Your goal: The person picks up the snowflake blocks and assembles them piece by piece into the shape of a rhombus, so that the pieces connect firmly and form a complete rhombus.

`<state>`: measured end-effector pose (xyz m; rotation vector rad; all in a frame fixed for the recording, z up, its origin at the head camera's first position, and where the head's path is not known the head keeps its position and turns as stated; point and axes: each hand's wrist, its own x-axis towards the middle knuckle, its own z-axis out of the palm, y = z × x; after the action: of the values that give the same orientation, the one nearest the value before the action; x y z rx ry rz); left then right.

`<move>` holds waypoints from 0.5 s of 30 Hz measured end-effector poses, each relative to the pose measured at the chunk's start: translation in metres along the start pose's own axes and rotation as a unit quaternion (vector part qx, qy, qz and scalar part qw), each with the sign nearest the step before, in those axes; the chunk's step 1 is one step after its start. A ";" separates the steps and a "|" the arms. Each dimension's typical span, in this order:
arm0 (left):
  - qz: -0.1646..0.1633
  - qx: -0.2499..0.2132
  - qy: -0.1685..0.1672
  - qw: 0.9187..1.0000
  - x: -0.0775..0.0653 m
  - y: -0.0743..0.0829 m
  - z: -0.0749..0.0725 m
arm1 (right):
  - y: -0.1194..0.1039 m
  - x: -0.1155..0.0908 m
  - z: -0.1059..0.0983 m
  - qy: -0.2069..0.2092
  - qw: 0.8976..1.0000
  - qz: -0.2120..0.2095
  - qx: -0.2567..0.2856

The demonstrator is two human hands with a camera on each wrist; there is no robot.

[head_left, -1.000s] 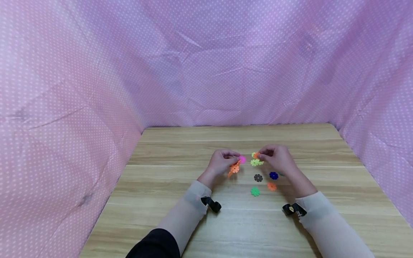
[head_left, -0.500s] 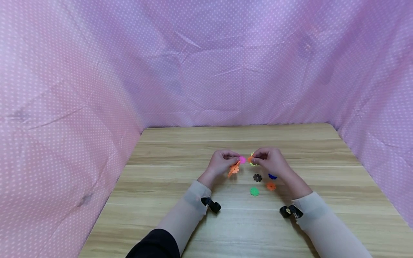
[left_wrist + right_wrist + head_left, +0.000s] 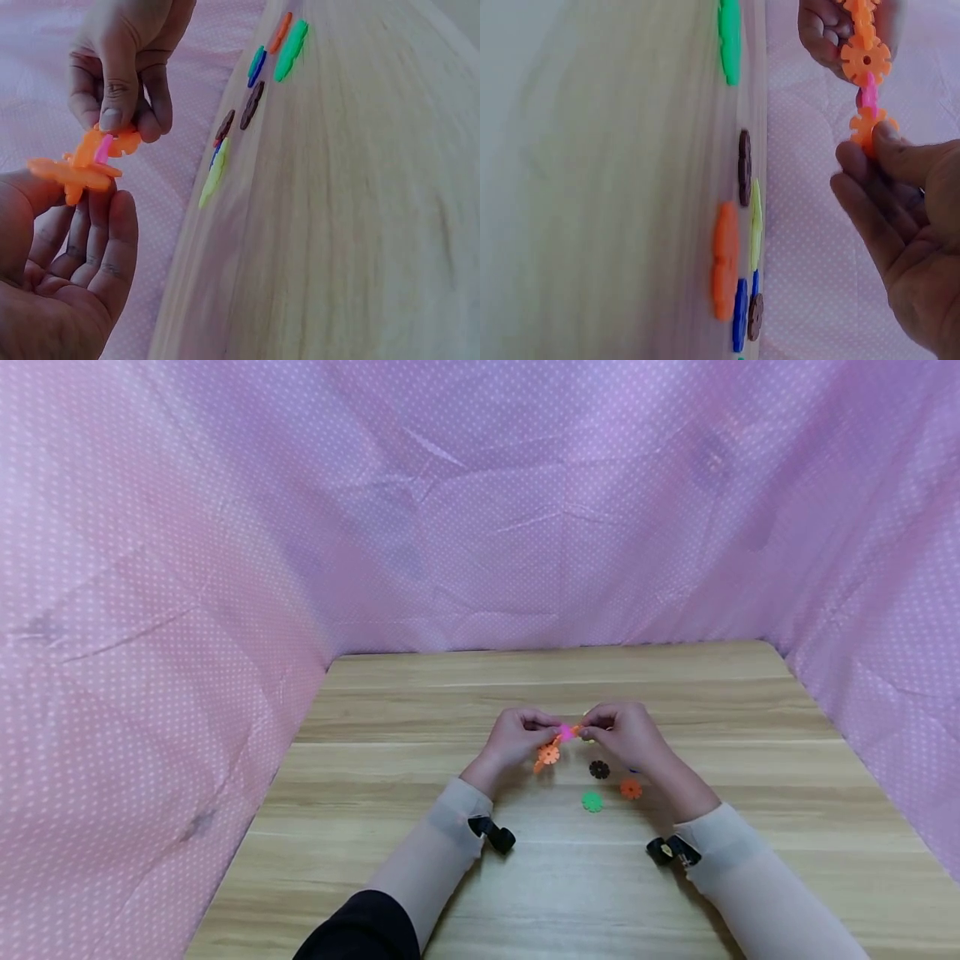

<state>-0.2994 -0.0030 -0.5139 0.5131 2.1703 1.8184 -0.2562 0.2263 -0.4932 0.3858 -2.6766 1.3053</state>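
My left hand (image 3: 513, 742) grips a short chain of slotted flower-shaped plastic discs above the table. Orange discs (image 3: 550, 754) make up its lower part, with a pink disc (image 3: 869, 96) at the end facing the other hand. Between thumb and fingers, my right hand (image 3: 628, 735) pinches a single orange disc (image 3: 864, 129). That disc's edge meets the pink disc, and in the right wrist view the two stand crosswise in one line with the chain. From the left wrist, the orange pieces (image 3: 71, 174) partly cover the pink one.
Loose discs lie on the wooden table (image 3: 420, 693): a dark brown disc (image 3: 599, 769), an orange-red disc (image 3: 631, 789), a green disc (image 3: 592, 802), a yellow disc (image 3: 215, 174) and a blue disc (image 3: 739, 315). A pink dotted cloth (image 3: 480, 527) hangs around the table.
My right hand has moved left from beside the yellow discs, bringing its orange disc up against the pink one. The left hand has stayed nearly in place.
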 end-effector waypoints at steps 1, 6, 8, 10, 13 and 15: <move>-0.001 -0.001 -0.001 1.000 0.000 0.000 0.000 | -0.001 0.000 0.001 0.005 1.000 -0.008 -0.009; -0.010 -0.018 -0.008 1.000 0.001 -0.001 0.000 | -0.004 0.000 0.005 0.019 0.999 -0.027 -0.025; -0.012 -0.025 -0.013 1.000 0.001 -0.002 0.000 | -0.005 0.000 0.005 0.020 0.999 -0.024 -0.015; -0.013 -0.027 -0.018 0.999 0.001 -0.002 -0.001 | -0.005 0.000 0.004 0.017 1.000 -0.017 -0.002; -0.023 -0.040 -0.029 0.999 0.001 -0.003 -0.002 | -0.005 -0.001 0.003 0.000 1.000 -0.003 0.024; -0.030 -0.043 -0.039 0.998 0.001 -0.003 -0.002 | -0.004 -0.001 0.002 -0.017 0.999 0.010 0.041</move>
<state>-0.3012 -0.0050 -0.5167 0.4864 2.0233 1.8198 -0.2536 0.2224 -0.4914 0.3959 -2.6668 1.4296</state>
